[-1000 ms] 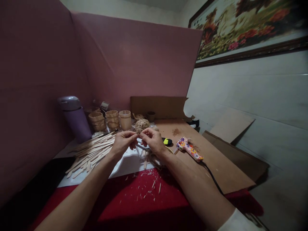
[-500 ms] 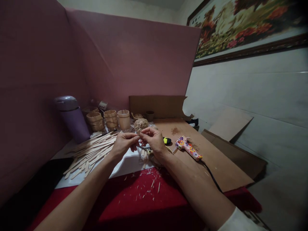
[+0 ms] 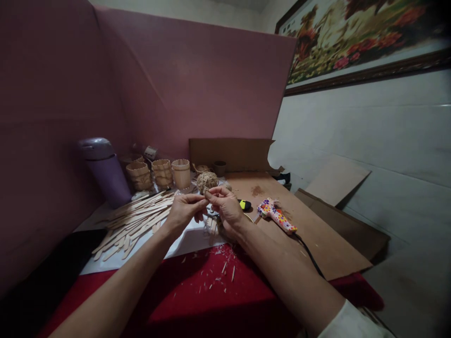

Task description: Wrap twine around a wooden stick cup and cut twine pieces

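My left hand point(image 3: 185, 211) and my right hand point(image 3: 225, 206) meet fingertip to fingertip above the middle of the table, both pinched closed. Whatever lies between the fingers is too small to make out. Just behind the fingertips sits a ball of twine point(image 3: 207, 182). Under my right hand, partly covered, are what look like scissors point(image 3: 212, 213). A black and yellow tool point(image 3: 244, 205) lies right of that hand. To the left of my left hand, a pile of flat wooden sticks point(image 3: 137, 223) is spread on white paper point(image 3: 185, 239).
Several wooden-stick cups point(image 3: 181, 173) and a purple bottle point(image 3: 107, 173) stand at the back left. A flowered glue gun point(image 3: 276, 216) with a black cord rests on the cardboard point(image 3: 317, 244) at right. Wood shavings litter the red cloth point(image 3: 197, 291).
My hands have shifted very slightly right, still pinched together at the fingertips. Nothing on the table has visibly moved.
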Demonstrator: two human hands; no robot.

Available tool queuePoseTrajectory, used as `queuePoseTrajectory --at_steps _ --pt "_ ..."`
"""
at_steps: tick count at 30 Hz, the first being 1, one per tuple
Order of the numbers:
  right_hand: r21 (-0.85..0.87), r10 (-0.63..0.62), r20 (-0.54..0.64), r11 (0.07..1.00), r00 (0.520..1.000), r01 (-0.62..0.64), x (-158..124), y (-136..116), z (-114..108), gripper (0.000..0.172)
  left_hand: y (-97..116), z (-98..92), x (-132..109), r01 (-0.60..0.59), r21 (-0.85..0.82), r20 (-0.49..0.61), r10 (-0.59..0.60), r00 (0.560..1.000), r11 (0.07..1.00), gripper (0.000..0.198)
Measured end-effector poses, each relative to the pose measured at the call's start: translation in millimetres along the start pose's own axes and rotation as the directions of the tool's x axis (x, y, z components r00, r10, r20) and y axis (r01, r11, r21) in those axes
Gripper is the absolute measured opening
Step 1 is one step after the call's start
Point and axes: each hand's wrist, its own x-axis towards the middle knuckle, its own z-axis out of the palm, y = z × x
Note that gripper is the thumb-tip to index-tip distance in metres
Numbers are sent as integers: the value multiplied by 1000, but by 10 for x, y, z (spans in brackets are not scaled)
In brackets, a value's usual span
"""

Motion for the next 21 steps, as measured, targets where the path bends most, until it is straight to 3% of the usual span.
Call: queuePoseTrajectory --at_steps 3,6,8,10,12,14,17,21 --pt "93 99 10 991 995 -99 -17 -5 5 33 11 14 -9 -11 -10 -3 11 1000 1000 32" --pt "117 111 27 987 993 -114 -9 4 7 32 31 9 -19 -17 -16 24 18 1000 1000 30" --pt "33 36 12 999 999 -36 13 16 -2 27 61 -1 -26 -31 -21 29 32 999 999 29" --pt "-129 -130 -10 983 991 127 35 24 -19 21 109 -12 -32 -54 -15 3 54 999 998 29" --pt "-288 -299 28 911 954 295 42 25 -33 25 170 -23 -34 -112 1 -51 111 992 994 26" --pt "-364 -384 113 842 917 397 27 20 -30 30 232 -35 -35 -214 4 -108 213 971 977 22" --pt "-310 -389 226 840 893 445 -20 15 20 35 307 -50 -42 -271 -91 -134 258 957 958 18" --pt "-144 -286 344 925 895 351 -63 21 112 43 363 -55 -64 -147 -292 -72 131 989 945 18"
